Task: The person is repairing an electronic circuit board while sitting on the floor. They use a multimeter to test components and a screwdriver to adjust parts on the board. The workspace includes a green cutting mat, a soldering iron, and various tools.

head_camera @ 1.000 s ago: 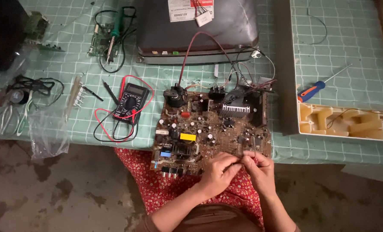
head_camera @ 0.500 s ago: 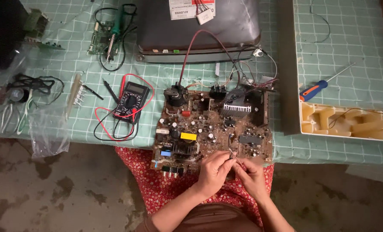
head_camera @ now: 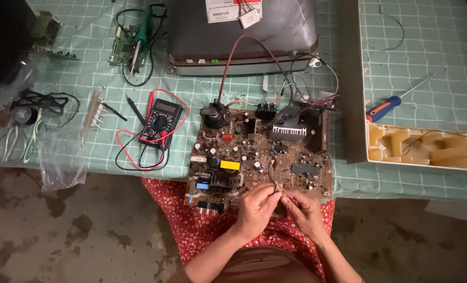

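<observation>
A brown circuit board (head_camera: 254,152), crowded with components and a black finned heat sink (head_camera: 291,128), lies over the table's front edge and my lap. My left hand (head_camera: 255,207) and my right hand (head_camera: 302,208) meet at the board's near edge. The fingertips of both hands pinch a thin dark wire (head_camera: 273,181) that rises from the board. What sits between the fingertips beyond the wire is too small to make out. A red lead (head_camera: 227,68) and several thin wires run from the board to a dark tube housing (head_camera: 244,36) behind it.
A black multimeter (head_camera: 159,121) with red and black leads lies left of the board. A soldering iron (head_camera: 139,39) rests on a small board at the back. A screwdriver with a blue and orange handle (head_camera: 383,108) and a cream plastic tray (head_camera: 422,147) lie on the right. Loose tools and a plastic bag (head_camera: 60,157) lie at the left.
My right hand has drawn in to the left, closer to my left hand, at the board's near edge. The view has shifted slightly.
</observation>
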